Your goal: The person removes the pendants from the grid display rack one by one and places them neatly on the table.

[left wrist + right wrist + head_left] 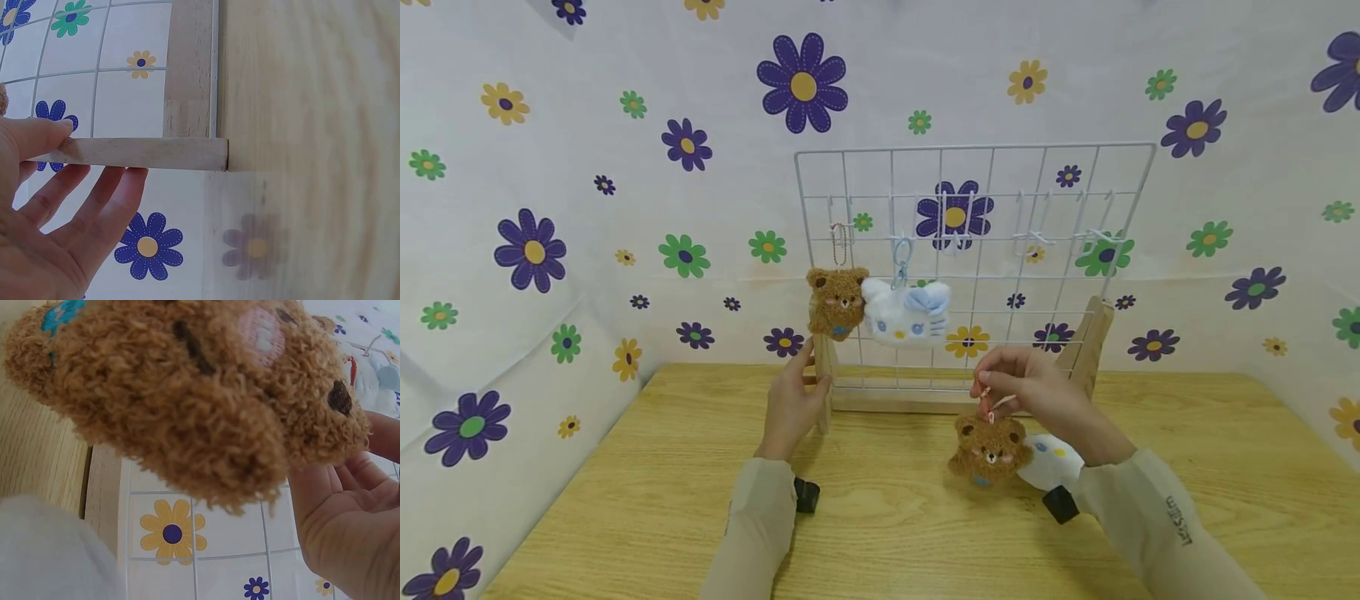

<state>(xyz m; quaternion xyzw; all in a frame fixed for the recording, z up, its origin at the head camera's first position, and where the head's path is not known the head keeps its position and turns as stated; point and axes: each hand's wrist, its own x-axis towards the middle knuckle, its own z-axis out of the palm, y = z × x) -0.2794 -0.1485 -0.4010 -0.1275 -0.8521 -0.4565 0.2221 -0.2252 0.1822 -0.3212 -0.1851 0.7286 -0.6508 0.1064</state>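
Observation:
My left hand (790, 408) holds the left wooden leg (156, 153) of the wire grid rack (974, 147), thumb on one side and fingers on the other. My right hand (1033, 387) pinches the red chain of a brown bear plush keychain (988, 450), which hangs below the fingers in front of the rack's lower right part. The same bear's curly fur (175, 406) fills much of the right wrist view. Another brown bear plush keychain (837, 304) hangs from the rack's left end by its chain. Beside it hangs a white cat plush keychain (906, 312) with a blue bow.
A white plush (1051, 461) lies on the wooden table (880, 533), partly hidden behind the bear and my right wrist. Several white hooks (1033, 237) stick out from the grid's middle and right. A flower-print cloth (880, 75) stands behind the rack.

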